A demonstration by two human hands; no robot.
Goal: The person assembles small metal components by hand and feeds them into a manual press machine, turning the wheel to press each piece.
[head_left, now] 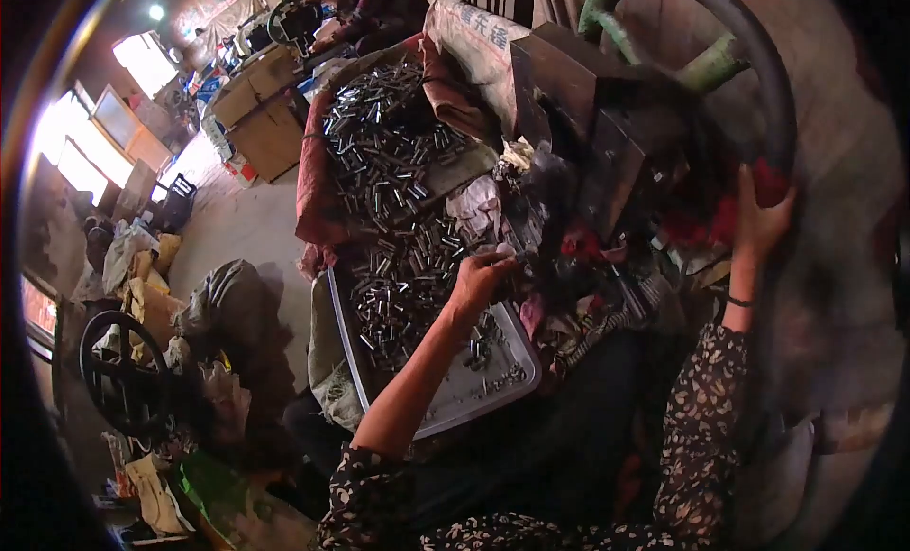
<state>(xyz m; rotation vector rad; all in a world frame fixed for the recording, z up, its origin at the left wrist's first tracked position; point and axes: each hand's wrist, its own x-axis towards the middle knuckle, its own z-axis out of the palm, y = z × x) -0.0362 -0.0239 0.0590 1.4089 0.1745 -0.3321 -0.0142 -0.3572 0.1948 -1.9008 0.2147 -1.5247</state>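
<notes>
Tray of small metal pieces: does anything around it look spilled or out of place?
Possibly: the metal pieces lie jumbled from between the reddish cloth edges down into the tray, looking tipped out rather than sorted.

Small metal pieces (415, 259), dark and shiny, lie jumbled in a grey tray (479, 415) and heaped beyond it. The large wheel (716, 65) stands tilted, dark-rimmed with green spokes.
</notes>
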